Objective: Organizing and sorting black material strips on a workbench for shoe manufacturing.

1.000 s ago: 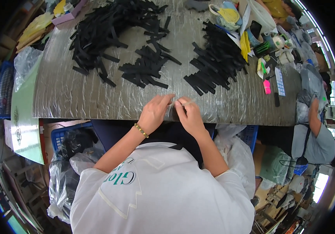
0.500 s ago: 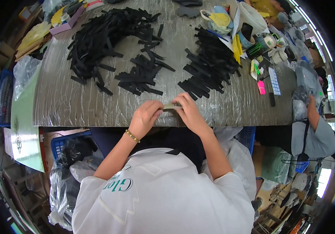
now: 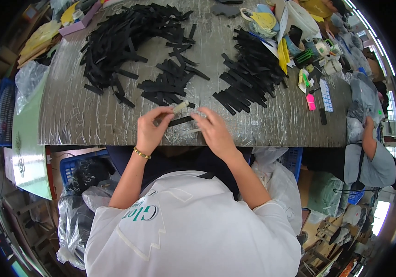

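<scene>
Counter (image 3: 73,120) is bearing a black heap (image 3: 112,46) still jumbled, a strip row (image 3: 255,74) already neater, and one black strip (image 3: 181,121) between my right grip (image 3: 216,134), whose closure I cannot tell, and left grip (image 3: 150,128), which is pinching a pale piece (image 3: 180,107).

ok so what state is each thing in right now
Left hand: fingers pinching pale piece
Right hand: fingers partly curled, hold unclear
Black strip between hands: straight, slanted
Large left black-strip heap: tangled
Right black strips: overlapping, roughly aligned
Beaded bracelet: worn
Worktable surface: wrinkled, shiny
</scene>
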Demonstrator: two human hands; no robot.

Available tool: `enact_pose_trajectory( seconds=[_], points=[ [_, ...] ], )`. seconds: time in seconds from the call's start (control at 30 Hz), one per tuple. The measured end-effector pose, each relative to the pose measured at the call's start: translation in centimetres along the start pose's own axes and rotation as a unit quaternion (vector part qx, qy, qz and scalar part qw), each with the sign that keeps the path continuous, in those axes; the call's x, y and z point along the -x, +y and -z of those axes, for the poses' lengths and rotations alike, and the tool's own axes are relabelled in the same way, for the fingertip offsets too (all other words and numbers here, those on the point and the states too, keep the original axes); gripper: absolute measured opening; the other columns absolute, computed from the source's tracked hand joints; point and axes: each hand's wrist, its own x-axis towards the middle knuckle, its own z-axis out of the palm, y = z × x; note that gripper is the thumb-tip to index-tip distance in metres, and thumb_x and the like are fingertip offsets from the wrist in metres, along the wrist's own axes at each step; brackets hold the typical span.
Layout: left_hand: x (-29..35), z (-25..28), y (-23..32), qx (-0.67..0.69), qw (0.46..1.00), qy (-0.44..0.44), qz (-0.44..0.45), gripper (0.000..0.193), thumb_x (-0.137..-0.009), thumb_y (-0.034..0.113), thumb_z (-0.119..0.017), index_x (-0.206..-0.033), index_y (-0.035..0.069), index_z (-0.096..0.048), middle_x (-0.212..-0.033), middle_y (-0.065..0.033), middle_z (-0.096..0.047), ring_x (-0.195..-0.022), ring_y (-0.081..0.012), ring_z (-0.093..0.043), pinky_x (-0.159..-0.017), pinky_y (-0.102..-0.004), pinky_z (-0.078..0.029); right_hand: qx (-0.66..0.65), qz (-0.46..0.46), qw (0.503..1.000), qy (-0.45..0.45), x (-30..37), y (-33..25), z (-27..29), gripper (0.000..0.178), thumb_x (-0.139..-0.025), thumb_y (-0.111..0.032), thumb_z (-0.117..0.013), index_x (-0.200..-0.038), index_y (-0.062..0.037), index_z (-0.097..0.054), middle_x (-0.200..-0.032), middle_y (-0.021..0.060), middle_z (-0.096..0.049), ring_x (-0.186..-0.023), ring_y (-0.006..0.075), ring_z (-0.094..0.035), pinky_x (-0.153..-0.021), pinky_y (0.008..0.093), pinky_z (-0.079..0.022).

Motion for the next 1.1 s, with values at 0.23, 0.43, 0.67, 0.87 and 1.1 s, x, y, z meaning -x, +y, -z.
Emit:
enact_pose_trajectory(
  seconds=[0.23,0.43,0.67,0.87,1.1],
  points=[
    [-0.2,1.6,-0.3,0.011,0.999,0.036,0.03,0.014,-0.088,-0.001,-0.072,-0.102,-0.002,-0.071,-0.103,-0.0101,-0.076,-0.09,-0.0151,-0.072,-0.084,-0.0276,-0.057,0.178,-0.063,0.981,-0.045,3.2,2.8,2.1,0.036,-0.091,-0.009,-0.062,-0.126,-0.0046,-0.064,-0.123,0.0112,-0.059,-0.104,0.0323,-0.058,-0.09,0.0434,-0.047],
    [-0.3,0.7,0.4,0.035,0.997,0.054,0.033,0.016,-0.088,-0.003,-0.071,-0.104,-0.002,-0.071,-0.103,-0.0094,-0.075,-0.092,-0.0152,-0.072,-0.084,-0.0276,-0.057,0.261,-0.118,0.957,0.043,0.5,6.6,4.8,0.025,-0.092,-0.013,-0.062,-0.115,-0.0024,-0.067,-0.113,0.0131,-0.06,-0.103,0.0331,-0.058,-0.087,0.0451,-0.047],
    [-0.2,0.6,0.6,0.014,0.998,0.065,-0.005,0.018,-0.086,-0.004,-0.072,-0.104,-0.001,-0.071,-0.102,-0.0096,-0.072,-0.091,-0.0169,-0.071,-0.082,-0.0277,-0.057,0.017,-0.09,0.995,0.047,-3.8,2.3,-1.1,0.021,-0.088,-0.016,-0.072,-0.103,-0.002,-0.066,-0.1,0.0124,-0.06,-0.093,0.0337,-0.062,-0.081,0.0406,-0.049],
    [0.3,0.3,1.2,-0.064,0.996,0.003,-0.06,0.016,-0.083,-0.002,-0.073,-0.099,0.002,-0.071,-0.1,-0.0106,-0.071,-0.087,-0.0252,-0.07,-0.075,-0.0333,-0.055,-0.066,-0.121,0.99,-0.042,-0.8,3.0,0.9,0.017,-0.085,-0.007,-0.071,-0.1,0.0003,-0.066,-0.098,0.011,-0.058,-0.092,0.0309,-0.062,-0.079,0.0372,-0.05],
    [0.4,-3.1,0.8,-0.152,0.965,-0.115,-0.18,0.015,-0.081,0.001,-0.073,-0.096,0.002,-0.07,-0.1,-0.0115,-0.069,-0.091,-0.0329,-0.065,-0.08,-0.0393,-0.053,-0.127,-0.178,0.975,-0.027,1.0,2.0,1.9,0.022,-0.083,-0.004,-0.07,-0.104,0.0008,-0.063,-0.102,0.0121,-0.059,-0.094,0.0308,-0.063,-0.079,0.0388,-0.051]
  ],
)
